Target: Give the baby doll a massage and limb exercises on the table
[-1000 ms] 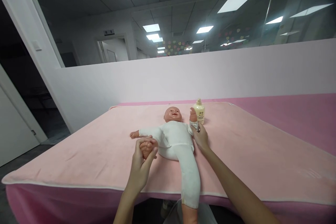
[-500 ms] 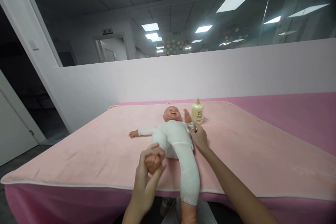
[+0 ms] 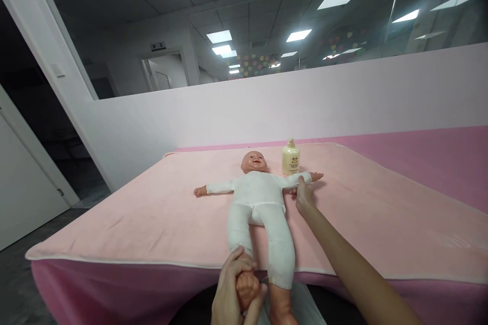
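Observation:
A baby doll (image 3: 259, 190) with a white cloth body lies face up, its head toward the wall and its legs toward me. My left hand (image 3: 234, 287) is wrapped round the doll's foot on the left side of the view, toes showing between thumb and fingers. With my right hand (image 3: 305, 194) I grip the doll's outstretched arm near the forearm, thumb on top. The doll's other arm lies stretched out to the left on the blanket. Its other leg hangs over the near edge, untouched.
A pink blanket (image 3: 160, 218) covers the table, over a darker pink cloth (image 3: 114, 289). A pale yellow pump bottle (image 3: 291, 158) stands beyond the doll's right-hand arm. Behind is a low white wall (image 3: 229, 114) with glass above. At the left is a door (image 3: 30, 177).
My left hand has drawn the bent leg straight toward me and down. My right hand has moved the doll's arm from upright to stretched out rightward.

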Tool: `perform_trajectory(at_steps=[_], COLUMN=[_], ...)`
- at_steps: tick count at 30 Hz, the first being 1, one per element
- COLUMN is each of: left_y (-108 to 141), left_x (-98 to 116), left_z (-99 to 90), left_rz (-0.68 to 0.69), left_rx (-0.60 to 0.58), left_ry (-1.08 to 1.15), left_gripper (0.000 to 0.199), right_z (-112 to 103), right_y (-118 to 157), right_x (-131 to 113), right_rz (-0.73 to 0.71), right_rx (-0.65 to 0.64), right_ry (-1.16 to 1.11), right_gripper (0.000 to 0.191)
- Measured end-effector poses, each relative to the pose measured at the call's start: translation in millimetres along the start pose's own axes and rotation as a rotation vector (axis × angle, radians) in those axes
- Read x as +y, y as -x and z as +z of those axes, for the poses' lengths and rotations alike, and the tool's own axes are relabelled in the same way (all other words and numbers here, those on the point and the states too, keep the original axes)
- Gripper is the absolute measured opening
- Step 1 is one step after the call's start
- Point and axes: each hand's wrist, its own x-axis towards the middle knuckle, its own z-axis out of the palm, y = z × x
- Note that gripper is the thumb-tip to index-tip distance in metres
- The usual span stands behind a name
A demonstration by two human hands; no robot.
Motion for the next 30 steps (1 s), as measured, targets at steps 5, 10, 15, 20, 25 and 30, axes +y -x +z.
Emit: perform_trajectory(at_steps=[5,10,15,20,25,30], left_y=[-61.7,-111.8,-62.4,-19.8,-15.7,-24.3], left_x=[-3.7,-12.0,-11.3,-12.4,-18.0,-25.9], left_z=[10.0,17.2,8.9,1.0,-4.5,-1.2], left_rz=[0.103,0.041,0.035,0.006,-0.025,-0.079], left_rx=[-0.1,-0.098,-0.091,-0.11,0.022,-0.143], left_ry=[0.014,-0.013,0.007,0.052,-0.015,-0.067], left_gripper=[0.026,0.022,0.027,0.02,0.032,0.052], right_z=[0.3,0.9,3.1,4.0,4.0,9.8], right_y=[8.6,11.5,4.0,3.1,1.0,4.7], right_x=[-0.8,2.0,5.6,7.2,6.3,4.8], right_rz=[-0.514,-0.657,-0.435,-0.197,-0.141,-0.209], right_rx=[-0.199,-0.322,-0.342,-0.409,-0.339,-0.386], right_ry=[0.403,0.591,0.279,-0.039,-0.099,-0.118], right_gripper=[0.035,0.039,0.046,0.058,0.044,0.033])
